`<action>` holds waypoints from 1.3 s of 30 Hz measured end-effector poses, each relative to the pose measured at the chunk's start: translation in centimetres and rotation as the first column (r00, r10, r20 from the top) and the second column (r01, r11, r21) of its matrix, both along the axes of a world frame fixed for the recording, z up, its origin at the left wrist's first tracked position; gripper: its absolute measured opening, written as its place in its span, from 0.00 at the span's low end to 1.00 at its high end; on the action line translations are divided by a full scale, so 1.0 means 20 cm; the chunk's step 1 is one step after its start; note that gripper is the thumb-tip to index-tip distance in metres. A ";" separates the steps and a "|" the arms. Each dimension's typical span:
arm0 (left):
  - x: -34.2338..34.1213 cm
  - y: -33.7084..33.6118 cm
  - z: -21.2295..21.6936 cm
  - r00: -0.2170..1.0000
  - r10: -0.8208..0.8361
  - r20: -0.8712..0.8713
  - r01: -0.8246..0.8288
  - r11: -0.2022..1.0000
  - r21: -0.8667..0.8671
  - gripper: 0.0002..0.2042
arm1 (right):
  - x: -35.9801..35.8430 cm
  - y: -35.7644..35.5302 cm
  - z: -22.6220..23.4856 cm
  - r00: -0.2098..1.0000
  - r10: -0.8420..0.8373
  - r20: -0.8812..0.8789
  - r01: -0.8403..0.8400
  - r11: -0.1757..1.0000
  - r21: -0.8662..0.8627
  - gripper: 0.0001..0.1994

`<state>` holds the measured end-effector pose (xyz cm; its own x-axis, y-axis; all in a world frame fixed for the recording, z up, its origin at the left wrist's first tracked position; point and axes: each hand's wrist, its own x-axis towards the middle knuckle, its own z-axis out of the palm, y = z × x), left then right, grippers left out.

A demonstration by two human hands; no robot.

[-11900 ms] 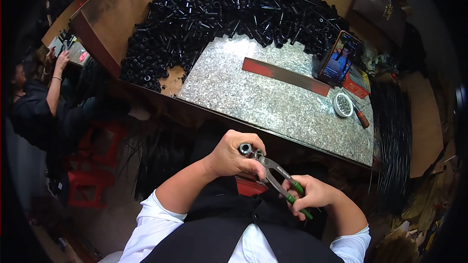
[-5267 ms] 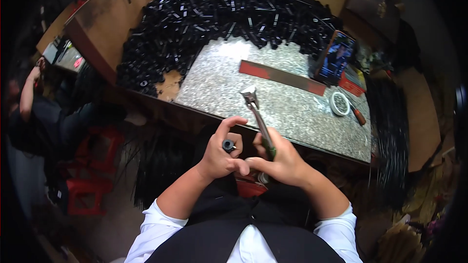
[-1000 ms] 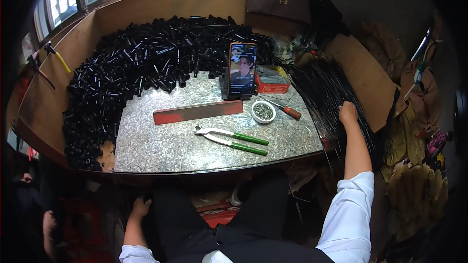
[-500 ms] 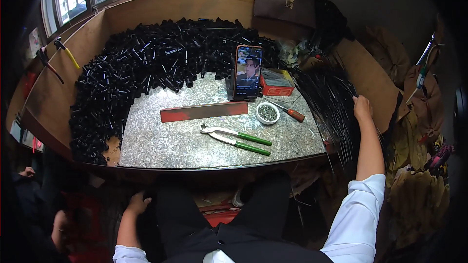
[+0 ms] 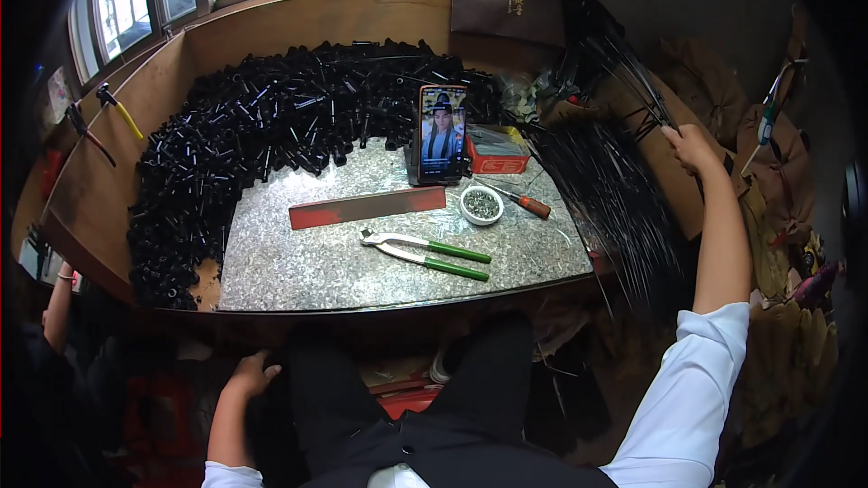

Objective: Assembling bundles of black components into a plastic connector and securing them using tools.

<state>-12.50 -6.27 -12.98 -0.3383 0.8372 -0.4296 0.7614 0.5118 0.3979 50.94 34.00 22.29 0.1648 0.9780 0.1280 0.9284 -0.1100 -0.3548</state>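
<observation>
My right hand is closed round a bundle of long thin black rods, raised at the right side of the bench. Below it lies a heap of similar rods, spilling over the bench edge. Beside my left thigh, low under the bench front, my left hand hangs with nothing visible in it; its fingers look loosely apart and are partly dark. In front of me are green-handled pincers, a red-and-grey bar, a white bowl of small metal pieces and a screwdriver.
A large pile of short black parts fills the bench's back and left. A phone stands upright by a red box. Hammers hang on the wooden rim. Brown sacks stand right. Another person's arm shows far left.
My right hand has moved right and up from the rod heap, lifting a bundle of rods. My left hand stays about where it was. The other person's arm at far left has shifted.
</observation>
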 end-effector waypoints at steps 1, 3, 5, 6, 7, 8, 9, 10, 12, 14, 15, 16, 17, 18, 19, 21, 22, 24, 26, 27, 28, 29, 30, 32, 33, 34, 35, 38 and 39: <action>0.04 0.01 0.07 0.999 -0.047 -0.027 0.048 0.999 0.016 0.27 | -0.06 -0.02 0.01 0.995 0.043 -0.086 -0.039 0.998 0.049 0.20; 0.15 0.06 0.23 0.993 -0.106 -0.054 0.108 0.993 0.045 0.26 | -0.15 -0.08 0.03 0.961 0.164 -0.224 -0.142 0.984 0.111 0.21; 0.26 0.08 0.39 0.986 -0.166 0.022 0.161 0.975 0.151 0.24 | -0.30 -0.12 0.02 0.919 0.262 -0.295 -0.218 0.961 0.173 0.20; 0.30 0.10 0.45 0.967 -0.253 -0.016 0.248 0.931 0.269 0.22 | -0.42 -0.21 0.03 0.885 0.282 -0.370 -0.228 0.956 0.182 0.19; 0.35 0.12 0.53 0.969 -0.247 -0.020 0.243 0.931 0.274 0.22 | -0.48 -0.23 0.02 0.865 0.313 -0.391 -0.257 0.947 0.191 0.19; 0.40 0.15 0.61 0.959 -0.285 0.007 0.269 0.913 0.305 0.20 | -0.52 -0.25 0.02 0.845 0.342 -0.411 -0.283 0.938 0.199 0.18; 0.45 0.17 0.68 0.951 -0.308 0.027 0.283 0.900 0.331 0.19 | -0.60 -0.30 0.02 0.820 0.367 -0.440 -0.306 0.930 0.204 0.17; 0.47 0.18 0.72 0.958 -0.285 0.021 0.262 0.908 0.327 0.19 | -0.69 -0.35 0.01 0.808 0.386 -0.446 -0.328 0.922 0.204 0.17; 0.50 0.19 0.80 0.923 -0.386 -0.015 0.320 0.742 0.590 0.16 | -0.81 -0.45 0.02 0.725 0.457 -0.514 -0.419 0.886 0.197 0.17; 0.51 0.20 0.87 0.925 -0.379 -0.031 0.301 0.678 0.670 0.15 | -0.93 -0.50 -0.01 0.668 0.549 -0.502 -0.516 0.828 0.219 0.16; 0.51 0.21 0.88 0.931 -0.363 -0.025 0.275 0.657 0.702 0.14 | -0.99 -0.53 -0.03 0.644 0.585 -0.493 -0.558 0.800 0.220 0.16; 0.51 0.22 0.91 0.941 -0.338 -0.030 0.261 0.664 0.701 0.14 | -1.05 -0.57 -0.03 0.635 0.599 -0.487 -0.582 0.786 0.209 0.16; 0.51 0.24 0.94 0.942 -0.333 -0.047 0.260 0.632 0.730 0.14 | -1.08 -0.59 -0.05 0.629 0.621 -0.467 -0.602 0.770 0.213 0.15; 0.52 0.27 0.96 0.943 -0.327 -0.065 0.260 0.600 0.757 0.13 | -1.11 -0.62 -0.06 0.622 0.643 -0.448 -0.622 0.753 0.216 0.15; 0.52 0.29 0.95 0.952 -0.302 -0.049 0.224 0.582 0.782 0.12 | -1.15 -0.65 -0.07 0.565 0.640 -0.520 -0.657 0.730 0.185 0.14; 0.51 0.29 0.96 0.958 -0.278 -0.073 0.223 0.560 0.798 0.12 | -1.22 -0.70 -0.10 0.485 0.604 -0.633 -0.709 0.695 0.119 0.13; 0.51 0.28 0.96 0.957 -0.273 -0.096 0.234 0.533 0.813 0.12 | -1.25 -0.73 -0.11 0.440 0.618 -0.651 -0.751 0.651 0.111 0.12; 0.51 0.27 0.98 0.962 -0.261 -0.084 0.214 0.521 0.826 0.12 | -1.30 -0.74 -0.13 0.440 0.597 -0.672 -0.797 0.604 0.015 0.12; 0.51 0.26 0.99 0.963 -0.270 -0.019 0.172 0.555 0.814 0.11 | -1.37 -0.80 -0.14 0.424 0.674 -0.605 -0.834 0.550 0.029 0.12; 0.51 0.26 0.99 0.964 -0.265 -0.021 0.171 0.556 0.813 0.11 | -1.40 -0.81 -0.16 0.392 0.670 -0.630 -0.851 0.525 0.029 0.13; 0.51 0.26 0.99 0.963 -0.268 -0.032 0.179 0.544 0.820 0.11 | -1.43 -0.82 -0.17 0.361 0.665 -0.654 -0.866 0.500 0.031 0.13; 0.51 0.26 0.98 0.962 -0.271 -0.043 0.187 0.531 0.826 0.11 | -1.45 -0.82 -0.18 0.352 0.661 -0.663 -0.877 0.481 0.014 0.14; 0.51 0.25 0.98 0.963 -0.267 -0.046 0.187 0.532 0.826 0.11 | -1.47 -0.83 -0.19 0.340 0.651 -0.679 -0.882 0.471 0.010 0.14; 0.51 0.25 0.98 0.959 -0.279 -0.050 0.198 0.534 0.822 0.12 | -1.52 -0.88 -0.17 0.336 0.627 -0.702 -0.885 0.465 -0.009 0.15; 0.51 0.25 0.99 0.960 -0.274 -0.056 0.200 0.534 0.821 0.12 | -1.54 -0.87 -0.18 0.337 0.643 -0.687 -0.883 0.470 0.008 0.15; 0.51 0.25 1.00 0.963 -0.267 -0.025 0.176 0.558 0.811 0.11 | -1.56 -0.83 -0.20 0.341 0.656 -0.673 -0.879 0.476 0.019 0.15; 0.51 0.25 1.00 0.966 -0.260 0.005 0.153 0.580 0.800 0.11 | -1.57 -0.79 -0.20 0.386 0.661 -0.644 -0.865 0.501 -0.004 0.14; 0.50 0.23 0.98 0.962 -0.272 -0.006 0.159 0.544 0.824 0.10 | -1.59 -0.84 -0.27 0.300 0.800 -0.519 -0.883 0.438 0.166 0.13; 0.50 0.24 0.98 0.963 -0.268 -0.008 0.158 0.543 0.825 0.10 | -1.60 -0.82 -0.26 0.309 0.810 -0.498 -0.874 0.448 0.186 0.13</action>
<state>-2.46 -1.45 6.70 -0.1001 0.8873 0.4502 0.7282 -0.2430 0.6409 18.89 17.55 17.16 -0.7564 0.6203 0.2078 0.2510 0.5685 -0.7835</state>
